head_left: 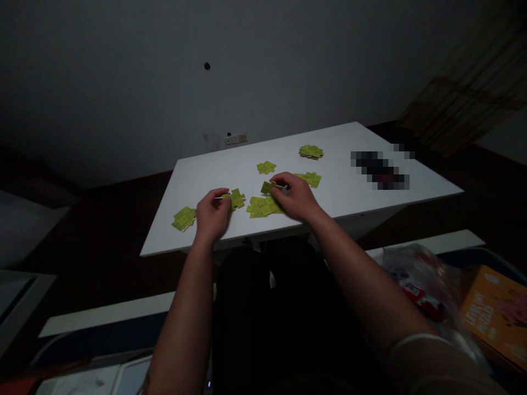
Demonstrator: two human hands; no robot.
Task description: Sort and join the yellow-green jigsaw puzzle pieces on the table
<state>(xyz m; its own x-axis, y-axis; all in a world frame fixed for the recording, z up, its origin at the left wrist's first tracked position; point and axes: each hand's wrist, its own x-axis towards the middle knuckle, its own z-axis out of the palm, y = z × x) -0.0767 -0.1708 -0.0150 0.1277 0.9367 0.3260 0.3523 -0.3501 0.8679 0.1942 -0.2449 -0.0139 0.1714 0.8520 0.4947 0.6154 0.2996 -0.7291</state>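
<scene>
Between the thumb and fingers of my left hand [213, 215] is a yellow-green puzzle piece [237, 199], low over the white table [329, 198]. My right hand [297, 198] pinches a darker green puzzle piece [267, 187], tilted up from the tabletop. Just below it lies a cluster of overlapping puzzle pieces [259, 207], partly covered by that hand. More pieces [312, 179] lie beyond my right knuckles. Left of my left hand sits a small pile of puzzle pieces [183, 218].
Toward the back of the table are a lone puzzle piece [266, 167] and a stacked pile of pieces [311, 151]. A blurred dark object [381, 170] lies at the right. Lower right, an orange puzzle box [496, 315] stands beside a clear plastic bag [424, 280].
</scene>
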